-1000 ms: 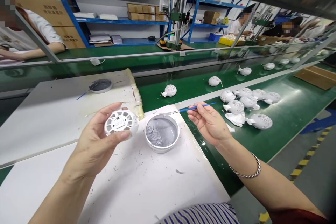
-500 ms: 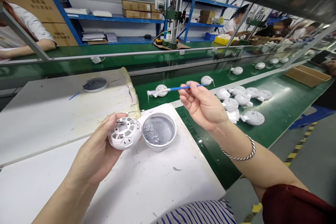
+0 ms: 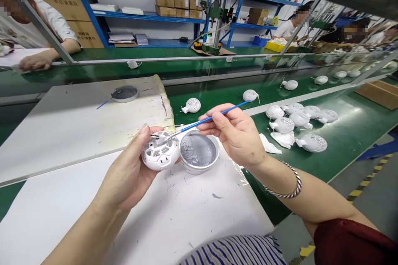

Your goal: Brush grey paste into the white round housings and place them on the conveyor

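- The left hand point(image 3: 130, 178) curls its thumb and fingers around a white lattice housing point(image 3: 160, 160), gripping it above the white work sheet point(image 3: 186, 207), at nine o'clock from the near tub point(image 3: 195, 169).
- The right hand point(image 3: 236, 132) pinches a blue-handled paintbrush point(image 3: 203, 122) between thumb and fingers, at about one o'clock from that tub; the brush slants down to the housing, its bristles apparently touching the upper face.
- Grey paste point(image 3: 200, 151) lies in the near tub, ridged towards nine o'clock and smoother towards three, so plenty seems left to use.
- Brushing of this housing looks under way, not finished: its visible outer wall is white, and how much of the upper face is coated cannot be told.
- At two o'clock, a cluster of white lattice shells point(image 3: 283, 125) sits on the green surface, with a lone shell point(image 3: 192, 105) at twelve; whether any are done or waiting is unclear.
- At ten o'clock, a second tub point(image 3: 124, 100) of dark grey paste stands with another blue brush point(image 3: 102, 104) beside it, untouched by either hand.
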`<state>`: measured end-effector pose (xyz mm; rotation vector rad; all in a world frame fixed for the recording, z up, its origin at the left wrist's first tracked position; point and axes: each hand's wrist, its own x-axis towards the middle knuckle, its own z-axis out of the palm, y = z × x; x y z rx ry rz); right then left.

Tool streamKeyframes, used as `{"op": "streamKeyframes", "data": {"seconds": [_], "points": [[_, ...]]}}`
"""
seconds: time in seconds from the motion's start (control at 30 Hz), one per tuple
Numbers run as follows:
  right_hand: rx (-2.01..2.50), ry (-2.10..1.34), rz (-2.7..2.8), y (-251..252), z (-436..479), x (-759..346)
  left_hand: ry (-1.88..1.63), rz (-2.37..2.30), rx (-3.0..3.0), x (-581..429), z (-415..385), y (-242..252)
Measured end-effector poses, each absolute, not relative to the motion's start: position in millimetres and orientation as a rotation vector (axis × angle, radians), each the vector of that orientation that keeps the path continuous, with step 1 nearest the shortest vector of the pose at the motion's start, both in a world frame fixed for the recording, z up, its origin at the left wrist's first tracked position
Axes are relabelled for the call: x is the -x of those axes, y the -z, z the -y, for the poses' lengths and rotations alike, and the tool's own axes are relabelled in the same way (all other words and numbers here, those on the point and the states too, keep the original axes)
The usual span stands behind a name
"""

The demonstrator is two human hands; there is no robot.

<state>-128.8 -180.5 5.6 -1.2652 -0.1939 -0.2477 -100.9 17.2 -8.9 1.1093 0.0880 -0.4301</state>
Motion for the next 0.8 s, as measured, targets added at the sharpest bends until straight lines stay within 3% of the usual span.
{"op": "streamKeyframes", "data": {"seconds": [0.53, 0.8], "points": [[1.427, 0.386, 0.345, -7, 186, 149, 0.470, 0.011, -1.217, 104, -25, 11], [1.456, 0.761, 0.356, -25, 218, 157, 0.411, 0.044, -1.206, 102, -25, 9]]}}
